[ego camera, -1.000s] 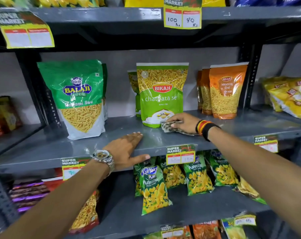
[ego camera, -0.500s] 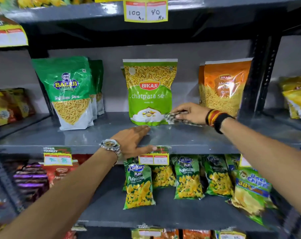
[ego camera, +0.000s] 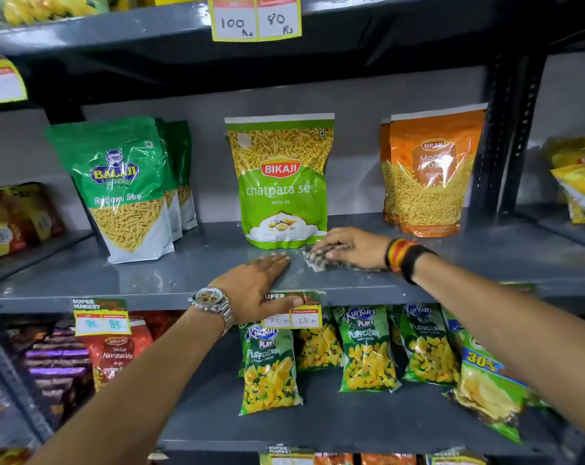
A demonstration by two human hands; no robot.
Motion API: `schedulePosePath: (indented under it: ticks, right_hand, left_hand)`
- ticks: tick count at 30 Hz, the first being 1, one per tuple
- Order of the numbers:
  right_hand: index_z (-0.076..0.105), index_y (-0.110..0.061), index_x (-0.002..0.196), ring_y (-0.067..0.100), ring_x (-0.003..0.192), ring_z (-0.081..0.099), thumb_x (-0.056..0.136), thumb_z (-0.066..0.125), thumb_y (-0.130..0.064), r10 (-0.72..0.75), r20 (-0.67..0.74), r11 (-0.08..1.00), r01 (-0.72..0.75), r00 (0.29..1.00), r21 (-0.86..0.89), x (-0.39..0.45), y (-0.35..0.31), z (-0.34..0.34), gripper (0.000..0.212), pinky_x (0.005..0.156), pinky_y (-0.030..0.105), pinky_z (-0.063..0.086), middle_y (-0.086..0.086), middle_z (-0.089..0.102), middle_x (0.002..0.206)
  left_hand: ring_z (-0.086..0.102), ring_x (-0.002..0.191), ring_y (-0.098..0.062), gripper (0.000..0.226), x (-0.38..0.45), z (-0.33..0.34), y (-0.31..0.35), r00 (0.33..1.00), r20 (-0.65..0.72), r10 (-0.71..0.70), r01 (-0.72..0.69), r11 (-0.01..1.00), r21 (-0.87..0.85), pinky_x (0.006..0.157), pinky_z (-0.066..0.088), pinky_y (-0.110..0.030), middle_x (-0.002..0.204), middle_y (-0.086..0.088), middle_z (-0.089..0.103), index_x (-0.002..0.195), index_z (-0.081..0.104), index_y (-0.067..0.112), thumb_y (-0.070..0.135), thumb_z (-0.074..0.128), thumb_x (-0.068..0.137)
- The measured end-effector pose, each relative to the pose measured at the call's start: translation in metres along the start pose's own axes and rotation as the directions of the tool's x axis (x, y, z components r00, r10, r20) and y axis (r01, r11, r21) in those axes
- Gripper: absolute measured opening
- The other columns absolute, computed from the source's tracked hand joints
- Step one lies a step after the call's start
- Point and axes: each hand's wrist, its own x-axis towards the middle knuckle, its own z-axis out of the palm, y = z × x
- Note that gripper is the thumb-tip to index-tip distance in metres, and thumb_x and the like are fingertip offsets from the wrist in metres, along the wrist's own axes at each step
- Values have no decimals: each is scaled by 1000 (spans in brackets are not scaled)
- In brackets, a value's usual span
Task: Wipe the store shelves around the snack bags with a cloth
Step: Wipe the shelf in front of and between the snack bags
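A: While the cloth [ego camera: 321, 260] is being pressed flat onto the middle shelf [ego camera: 170, 273], which step is being carried out?

B: The wiping itself is being done, judging by the layout. The cloth is being held down under the right hand [ego camera: 353, 248], fingers curled over it in a clenched grip, just in front of the lower right corner of the Bikaji bag [ego camera: 281, 182] and close to it; whether it is touching the bag cannot be told.

A: And what is being done with the left hand [ego camera: 259, 283]?

B: Nothing is being grasped by it. It is being rested open, palm down, on the shelf's front edge, thumb hanging over a price tag [ego camera: 292, 317], just beside the cloth.

A: How much of the shelf is being left untouched?

B: That cannot be told from the surface. Bare stretches are being shown between the Bikaji bag and the Balaji bag [ego camera: 123, 189], and toward the orange bag [ego camera: 432, 176].

A: So what is being called for next?

B: Probably a sideways stroke along the bare shelf, with pressure being kept low near the bag's base so that the upright bag is not being nudged over. The left hand is likely being needed to steady or shift a bag.
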Motion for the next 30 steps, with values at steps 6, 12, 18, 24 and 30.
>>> schedulePosePath:
  ticks: [6,12,18,24,30]
  right_hand:
    - [65,-48,118,-8,107,62,89,59,-44,-39,197,996,23,980,85,-77,-20,-36,30,99,19,46,-25,66,120]
    - [64,-19,131,17,125,56,97,59,-19,96,-102,995,-95,990,10,11,-22,-24,34,107,26,38,3,63,135]
    - [64,-15,129,23,131,53,98,57,-14,108,-5,993,-109,994,-34,50,-19,8,32,113,33,38,5,60,140]
    - [62,-35,128,6,121,60,96,58,-32,63,156,998,-66,986,10,-34,-28,-8,32,105,26,42,-15,65,132]
    - [64,-34,126,4,114,60,92,61,-35,227,24,972,-228,974,60,-73,-33,-42,33,110,32,40,-12,66,129]
  left_hand:
    - [32,155,-22,110,0,-2,3,1000,-18,0,0,1000,5,126,31,-42,171,-4,27,164,23,17,91,24,83]
    - [29,156,-22,106,0,-4,3,1000,-10,-8,8,1000,1,126,32,-44,173,-2,22,165,20,18,89,28,86]
    - [26,158,-22,112,1,3,-1,1000,-24,5,-5,1000,-12,127,30,-44,173,-2,23,165,19,17,93,23,83]
    - [29,156,-24,107,2,5,-1,999,-32,13,-14,1000,-17,126,28,-42,172,-5,25,164,22,15,90,29,87]
    - [29,156,-26,107,3,5,-1,998,-46,41,-42,999,-31,125,27,-41,171,-8,26,163,24,11,87,31,88]
